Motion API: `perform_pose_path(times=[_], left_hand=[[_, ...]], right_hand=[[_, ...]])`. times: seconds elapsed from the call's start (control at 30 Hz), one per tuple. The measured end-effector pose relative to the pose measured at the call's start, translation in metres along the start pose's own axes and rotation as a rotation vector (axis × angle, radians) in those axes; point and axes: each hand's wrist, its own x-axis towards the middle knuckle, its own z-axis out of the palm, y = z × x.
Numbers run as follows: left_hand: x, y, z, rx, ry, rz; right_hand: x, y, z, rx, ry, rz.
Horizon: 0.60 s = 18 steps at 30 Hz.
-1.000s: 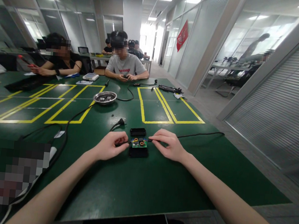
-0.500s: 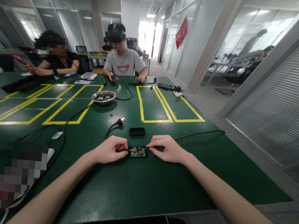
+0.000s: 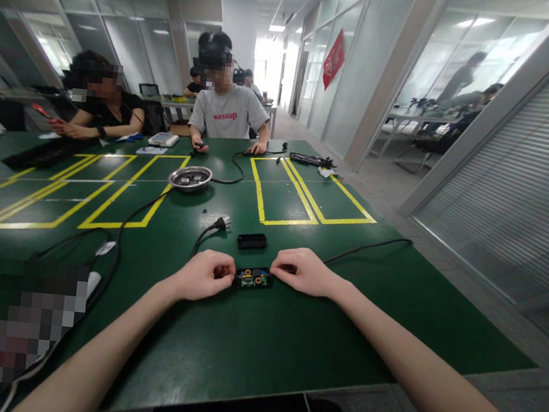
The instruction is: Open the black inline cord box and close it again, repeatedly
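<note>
Left hand (image 3: pixel 204 276) pinching 1 plug cord (image 3: pixel 199 237) | right hand (image 3: pixel 305 273) pinching 1 cable (image 3: pixel 366 246) | 1 board (image 3: pixel 253 278)

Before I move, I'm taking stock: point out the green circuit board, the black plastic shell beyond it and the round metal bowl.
Green circuit board (image 3: pixel 252 281), head view: its middle.
Black plastic shell (image 3: pixel 252 242), head view: inner face.
Round metal bowl (image 3: pixel 189 189), head view: near side.

Yellow tape rectangles (image 3: pixel 289 223) mark the green tabletop (image 3: pixel 289 356). Grey-shirted person (image 3: pixel 238 102) at far side, red chest lettering (image 3: pixel 225 116). Red diamond-shaped hanging (image 3: pixel 334 59) on glass partition (image 3: pixel 373 66), right.
</note>
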Motion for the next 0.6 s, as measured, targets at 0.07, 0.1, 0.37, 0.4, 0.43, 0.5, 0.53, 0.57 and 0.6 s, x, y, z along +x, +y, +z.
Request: perform_pose_path(times=[0.07, 0.1, 0.37, 0.4, 0.43, 0.5, 0.53, 0.57, 0.6], left_hand=[[-0.0001, -0.0004, -0.0001, 0.010, 0.012, 0.000], [-0.0001, -0.0005, -0.0003, 0.014, 0.012, 0.001], [0.0013, 0.0007, -0.0029, -0.004, -0.056, -0.043], [0.0017, 0.0005, -0.0030, -0.005, -0.064, -0.045], [0.0022, 0.0001, -0.0031, 0.001, -0.067, -0.042], [0.0032, -0.0012, -0.0028, 0.027, -0.050, -0.035], [0.0036, -0.0019, -0.0023, 0.042, -0.033, -0.031], [0.0040, -0.0026, -0.0016, 0.052, -0.013, -0.029], [0.0042, -0.0034, -0.0007, 0.058, 0.012, -0.027]], right_hand=[[0.0013, 0.0006, 0.0025, -0.015, -0.013, 0.036], [0.0018, 0.0007, 0.0035, -0.019, -0.019, 0.054], [0.0061, -0.0059, 0.0091, -0.108, -0.098, 0.191], [0.0066, -0.0067, 0.0096, -0.122, -0.098, 0.209], [0.0071, -0.0073, 0.0100, -0.135, -0.093, 0.225], [0.0081, -0.0078, 0.0103, -0.166, -0.071, 0.252], [0.0087, -0.0076, 0.0103, -0.183, -0.056, 0.264], [0.0093, -0.0072, 0.0103, -0.197, -0.039, 0.274], [0.0099, -0.0066, 0.0104, -0.208, -0.022, 0.280]])
